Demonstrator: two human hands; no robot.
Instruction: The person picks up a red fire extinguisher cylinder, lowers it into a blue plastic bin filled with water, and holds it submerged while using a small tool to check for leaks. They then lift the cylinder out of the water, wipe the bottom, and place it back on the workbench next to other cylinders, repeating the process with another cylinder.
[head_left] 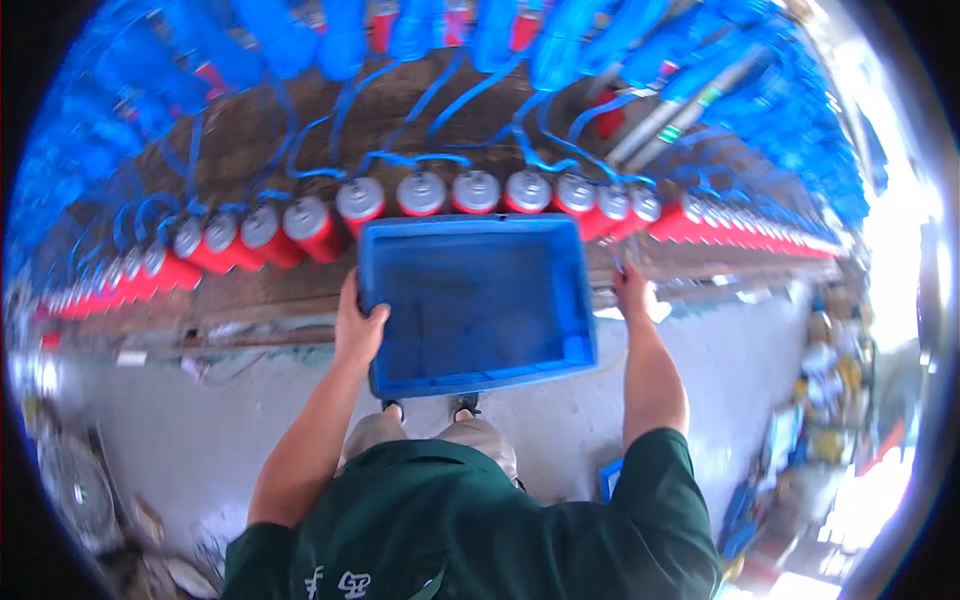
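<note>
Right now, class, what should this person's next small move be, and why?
Probably to bring the right hand across to the right rim of the blue tray. Only the left hand grips it, on its left side, and in this view the tray reaches past the edge of the brown bench. The right hand is off the tray, though blur hides whether it holds something.

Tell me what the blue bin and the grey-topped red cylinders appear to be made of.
Blue bin: probably satin moulded plastic, judging by its even blue walls. Red cylinders: perhaps painted metal or plastic, their red even; blur leaves it open. Their grey tops look metallic, pale with highlights.
</note>
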